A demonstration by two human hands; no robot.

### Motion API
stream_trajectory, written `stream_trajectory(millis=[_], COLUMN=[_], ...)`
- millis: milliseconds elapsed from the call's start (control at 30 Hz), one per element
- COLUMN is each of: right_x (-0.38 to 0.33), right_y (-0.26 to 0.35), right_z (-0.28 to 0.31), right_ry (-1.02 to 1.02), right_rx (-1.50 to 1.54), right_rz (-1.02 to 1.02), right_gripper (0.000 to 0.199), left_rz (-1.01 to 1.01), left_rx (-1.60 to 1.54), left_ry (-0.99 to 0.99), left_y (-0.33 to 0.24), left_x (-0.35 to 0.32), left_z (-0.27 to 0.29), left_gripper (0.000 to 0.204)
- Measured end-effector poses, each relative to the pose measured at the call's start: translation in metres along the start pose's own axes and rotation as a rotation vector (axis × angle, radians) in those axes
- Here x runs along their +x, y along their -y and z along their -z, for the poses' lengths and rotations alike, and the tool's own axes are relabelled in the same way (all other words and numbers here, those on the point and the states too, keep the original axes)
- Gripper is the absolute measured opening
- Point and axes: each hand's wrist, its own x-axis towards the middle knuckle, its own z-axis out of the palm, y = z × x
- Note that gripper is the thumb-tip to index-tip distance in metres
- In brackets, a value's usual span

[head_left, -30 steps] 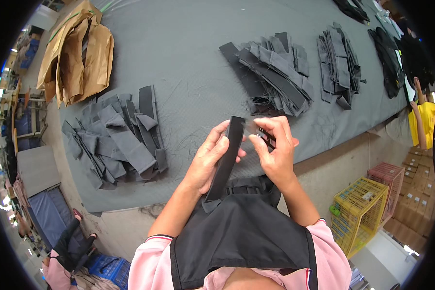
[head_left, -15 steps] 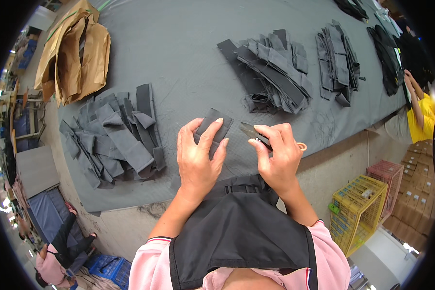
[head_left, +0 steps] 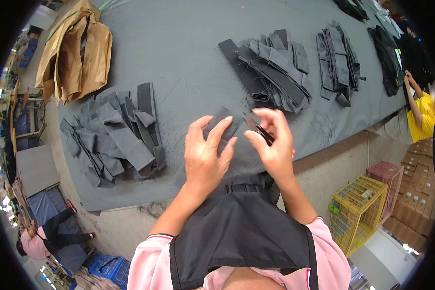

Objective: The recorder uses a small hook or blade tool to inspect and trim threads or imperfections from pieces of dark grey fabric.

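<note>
While the left hand [head_left: 205, 153] pinches a dark grey fabric strip [head_left: 234, 126] over the near part of the table [head_left: 179, 43], the right hand [head_left: 276, 145] curls round small black snips [head_left: 262, 132] just beside it; blur hides how far the blades part. Holding the strip's edge taut and the tips clear of the fingers should serve best. Loose threads [head_left: 179, 141] litter the grey surface. Beyond are a heap of strips [head_left: 123, 137], a brown paper bag [head_left: 77, 63] and, off right, a person in yellow [head_left: 423, 118].
</note>
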Motion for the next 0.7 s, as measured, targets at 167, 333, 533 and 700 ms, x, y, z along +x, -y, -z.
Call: stream_trajectory(millis=[167,333,533,700], right_x=[0.021,0.022,-0.019,-0.019], right_y=[-0.010,-0.011,-0.008,-0.004], right_z=[-0.004,-0.025,-0.001,-0.001], right_ry=[0.371,0.329,0.099,0.172], right_rx=[0.798,0.545,0.040,-0.212], right_rz=[-0.705,-0.629,-0.080,0.163], right_gripper=[0.016,0.018,0.025,0.027], left_rz=[0.278,0.913,0.895,0.884], left_rx=[-0.689,-1.289,-1.284,-1.319], left_ry=[0.362,0.559,0.417,0.462], left_y=[0.000,0.017,0.017,0.012], left_x=[0.010,0.001,0.001,0.003], left_z=[0.011,0.007,0.014,0.017], left_gripper=[0.083,0.057,0.039,0.047])
